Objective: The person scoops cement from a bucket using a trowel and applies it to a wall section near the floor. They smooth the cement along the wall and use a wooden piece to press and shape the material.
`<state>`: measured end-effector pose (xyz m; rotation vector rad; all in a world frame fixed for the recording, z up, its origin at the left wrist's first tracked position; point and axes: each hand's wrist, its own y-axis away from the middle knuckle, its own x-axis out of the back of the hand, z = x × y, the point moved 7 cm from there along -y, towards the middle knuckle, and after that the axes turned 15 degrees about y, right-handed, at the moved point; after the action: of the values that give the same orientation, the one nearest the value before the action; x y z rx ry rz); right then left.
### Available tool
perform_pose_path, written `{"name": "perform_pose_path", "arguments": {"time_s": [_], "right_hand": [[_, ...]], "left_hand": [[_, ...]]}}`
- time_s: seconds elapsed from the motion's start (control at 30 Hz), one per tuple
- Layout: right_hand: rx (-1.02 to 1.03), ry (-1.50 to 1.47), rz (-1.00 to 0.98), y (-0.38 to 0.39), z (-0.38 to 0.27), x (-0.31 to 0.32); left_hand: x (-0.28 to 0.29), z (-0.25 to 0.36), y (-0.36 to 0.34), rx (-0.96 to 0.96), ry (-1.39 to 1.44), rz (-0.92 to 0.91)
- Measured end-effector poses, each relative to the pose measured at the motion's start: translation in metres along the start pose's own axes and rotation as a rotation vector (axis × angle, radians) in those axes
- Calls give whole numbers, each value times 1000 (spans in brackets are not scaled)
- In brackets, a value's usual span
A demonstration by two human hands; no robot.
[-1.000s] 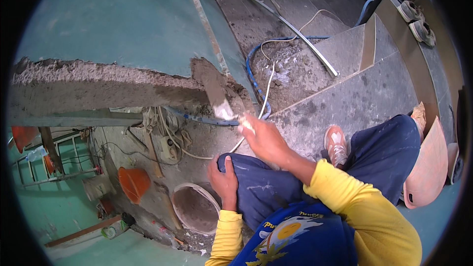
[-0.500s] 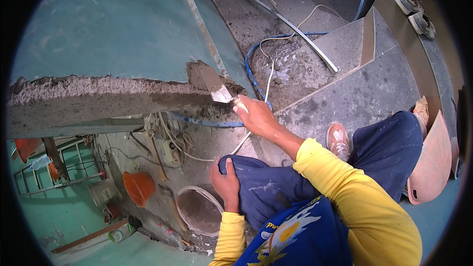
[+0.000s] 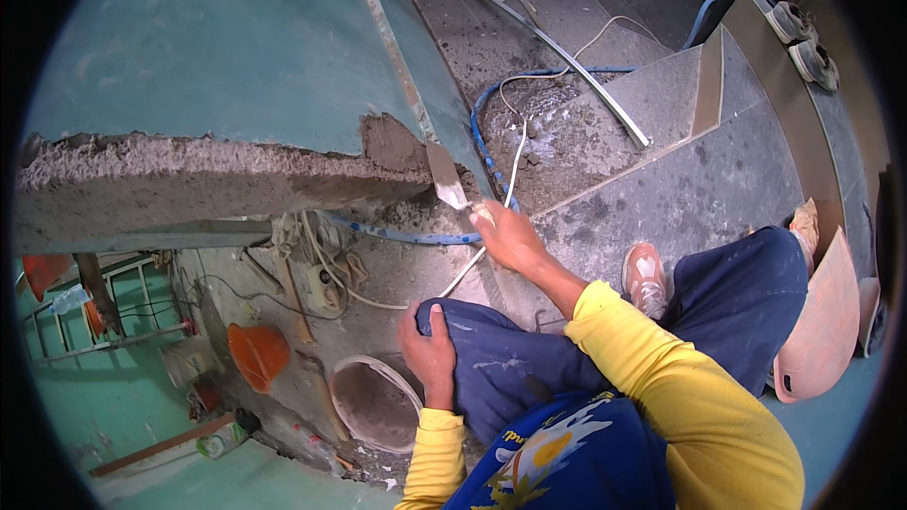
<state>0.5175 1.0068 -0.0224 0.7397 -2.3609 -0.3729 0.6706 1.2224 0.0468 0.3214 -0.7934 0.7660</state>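
Note:
My right hand [image 3: 508,234] is wrapped round the pale handle of a trowel [image 3: 446,176]. The trowel's blade points up and left, against the end corner of the wall, next to a patch of wet grey mortar [image 3: 391,143]. Rough grey plaster [image 3: 227,168] runs along the wall's broken lower edge, left of the patch. My left hand [image 3: 430,356] rests on my bent knee, fingers spread and holding nothing. Just left of that knee stands a round bucket [image 3: 376,404] with grey residue inside.
A blue hose [image 3: 397,236] and a white cord [image 3: 515,151] cross the floor and steps. A long metal bar [image 3: 590,82] lies on the stair. To the left are an orange container [image 3: 257,357] and a ladder [image 3: 118,349]; a pink cap-like object [image 3: 820,331] is at right.
My right hand has shifted slightly right and down with the trowel, whose blade now stands steeper and farther from the mortar patch. My left hand stays on the knee.

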Motion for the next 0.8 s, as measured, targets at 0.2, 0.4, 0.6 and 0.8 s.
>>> {"name": "perform_pose_path", "arguments": {"time_s": [0.2, 0.4, 0.6, 0.8], "right_hand": [[135, 17, 81, -17, -45, 21], [129, 13, 63, -13, -29, 5], [98, 13, 49, -15, -15, -3], [32, -62, -93, 3, -2, -13]], "left_hand": [[-3, 0, -1, 6, 9, -24], [-2, 0, 0, 15, -6, -13], [-5, 5, 0, -1, -13, -26], [-5, -7, 2, 1, -27, -12]]}}
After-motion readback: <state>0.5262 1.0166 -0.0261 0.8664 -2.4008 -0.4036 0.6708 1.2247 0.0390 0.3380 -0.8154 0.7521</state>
